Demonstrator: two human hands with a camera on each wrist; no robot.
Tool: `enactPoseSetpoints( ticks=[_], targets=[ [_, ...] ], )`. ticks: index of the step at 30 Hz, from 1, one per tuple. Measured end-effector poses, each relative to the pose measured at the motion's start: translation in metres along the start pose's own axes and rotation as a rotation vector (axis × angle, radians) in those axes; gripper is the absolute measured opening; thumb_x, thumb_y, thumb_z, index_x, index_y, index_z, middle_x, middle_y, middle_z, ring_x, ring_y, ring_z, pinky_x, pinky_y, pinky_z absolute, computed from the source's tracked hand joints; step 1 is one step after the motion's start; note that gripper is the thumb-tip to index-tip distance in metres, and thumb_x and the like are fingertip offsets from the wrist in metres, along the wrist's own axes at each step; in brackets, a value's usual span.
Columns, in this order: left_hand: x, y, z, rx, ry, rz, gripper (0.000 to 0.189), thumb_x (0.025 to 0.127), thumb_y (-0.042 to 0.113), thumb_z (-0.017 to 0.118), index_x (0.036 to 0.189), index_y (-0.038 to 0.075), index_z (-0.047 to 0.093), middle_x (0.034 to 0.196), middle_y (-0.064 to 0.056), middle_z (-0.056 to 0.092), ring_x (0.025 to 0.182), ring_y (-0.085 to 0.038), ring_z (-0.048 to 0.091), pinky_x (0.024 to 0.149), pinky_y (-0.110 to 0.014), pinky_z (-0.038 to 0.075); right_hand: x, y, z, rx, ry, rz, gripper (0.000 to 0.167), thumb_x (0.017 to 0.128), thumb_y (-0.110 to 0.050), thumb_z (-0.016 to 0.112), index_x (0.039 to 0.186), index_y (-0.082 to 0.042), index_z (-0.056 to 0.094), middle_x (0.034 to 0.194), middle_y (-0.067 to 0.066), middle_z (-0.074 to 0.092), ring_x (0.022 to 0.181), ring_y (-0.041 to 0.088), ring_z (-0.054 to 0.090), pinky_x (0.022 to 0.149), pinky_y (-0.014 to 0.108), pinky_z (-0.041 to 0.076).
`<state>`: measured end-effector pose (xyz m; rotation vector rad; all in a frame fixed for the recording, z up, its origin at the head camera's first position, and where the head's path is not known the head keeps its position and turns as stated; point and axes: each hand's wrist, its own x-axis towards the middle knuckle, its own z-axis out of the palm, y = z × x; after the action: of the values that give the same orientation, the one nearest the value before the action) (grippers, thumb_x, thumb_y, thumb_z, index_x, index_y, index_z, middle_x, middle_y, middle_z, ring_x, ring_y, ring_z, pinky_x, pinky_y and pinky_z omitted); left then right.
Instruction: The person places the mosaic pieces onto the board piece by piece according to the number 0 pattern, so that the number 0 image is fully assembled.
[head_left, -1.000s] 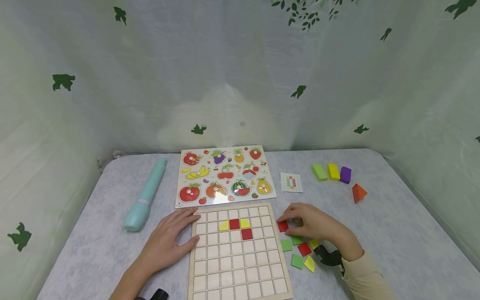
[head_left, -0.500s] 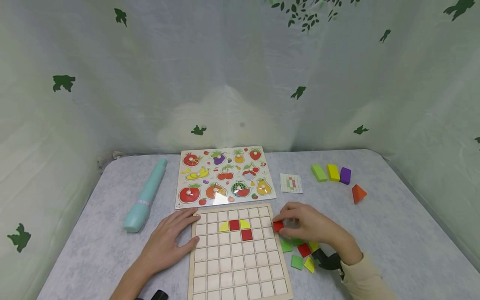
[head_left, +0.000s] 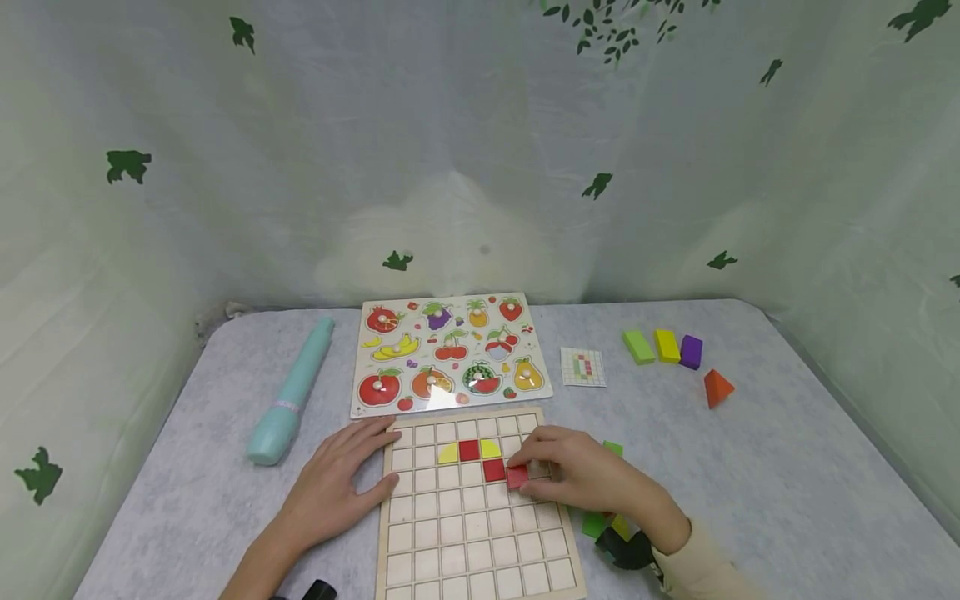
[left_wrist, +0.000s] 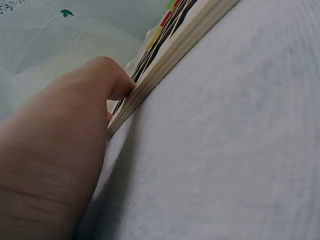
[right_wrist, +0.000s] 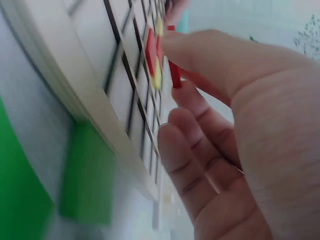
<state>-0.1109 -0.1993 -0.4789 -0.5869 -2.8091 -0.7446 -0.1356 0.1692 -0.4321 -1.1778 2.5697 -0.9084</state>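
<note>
My right hand point(head_left: 581, 471) pinches a red square tile point(head_left: 517, 477) between thumb and fingers, over the wooden grid board point(head_left: 382, 533). In the right wrist view the held red tile point(right_wrist: 174, 72) shows edge-on, apart from the board's surface. Just left of it, another red tile point(head_left: 493, 470) lies in a cell. In the row above, a red tile point(head_left: 468, 450) sits between two yellow quarter-round tiles, one of them the left yellow tile point(head_left: 448, 452). My left hand point(head_left: 337, 479) rests with spread fingers on the board's left edge; the left wrist view shows its thumb point(left_wrist: 117, 82) touching that edge.
Green tiles point(head_left: 592, 525) and a yellow tile lie right of the board, partly hidden by the right arm. Behind stand a fruit puzzle point(head_left: 412, 392) and a small pattern card point(head_left: 582, 367). A teal folded umbrella-like object point(head_left: 288, 404) lies left; several blocks point(head_left: 667, 345) lie far right.
My right hand has carried the red tile leftward from the table beside the board to above its cells. The left hand has stayed in place.
</note>
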Motion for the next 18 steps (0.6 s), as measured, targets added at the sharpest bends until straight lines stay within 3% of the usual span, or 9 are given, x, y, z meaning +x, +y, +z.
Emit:
enactPoseSetpoints(
  ticks=[7, 18],
  targets=[
    [-0.001, -0.001, 0.000, 0.000, 0.007, 0.013, 0.054, 0.087, 0.032, 0.081, 0.137, 0.020, 0.066, 0.153, 0.001, 0.054, 0.143, -0.028, 0.045, 0.114, -0.059, 0.037, 0.005, -0.008, 0.016, -0.013, 0.011, -0.059, 0.024, 0.094, -0.032, 0.077, 0.116, -0.023, 0.078, 0.110, -0.014, 0.069, 0.093, 0.005, 0.059, 0.078, 0.015, 0.053],
    [0.000, -0.001, 0.000, -0.001, 0.004, 0.011, 0.055, 0.086, 0.032, 0.081, 0.137, 0.020, 0.066, 0.153, 0.001, 0.054, 0.143, -0.028, 0.045, 0.114, -0.058, 0.037, 0.007, -0.014, 0.026, -0.077, 0.051, -0.093, 0.021, 0.090, -0.030, 0.081, 0.110, -0.021, 0.082, 0.103, -0.011, 0.069, 0.093, 0.000, 0.058, 0.080, 0.012, 0.052]
  ],
)
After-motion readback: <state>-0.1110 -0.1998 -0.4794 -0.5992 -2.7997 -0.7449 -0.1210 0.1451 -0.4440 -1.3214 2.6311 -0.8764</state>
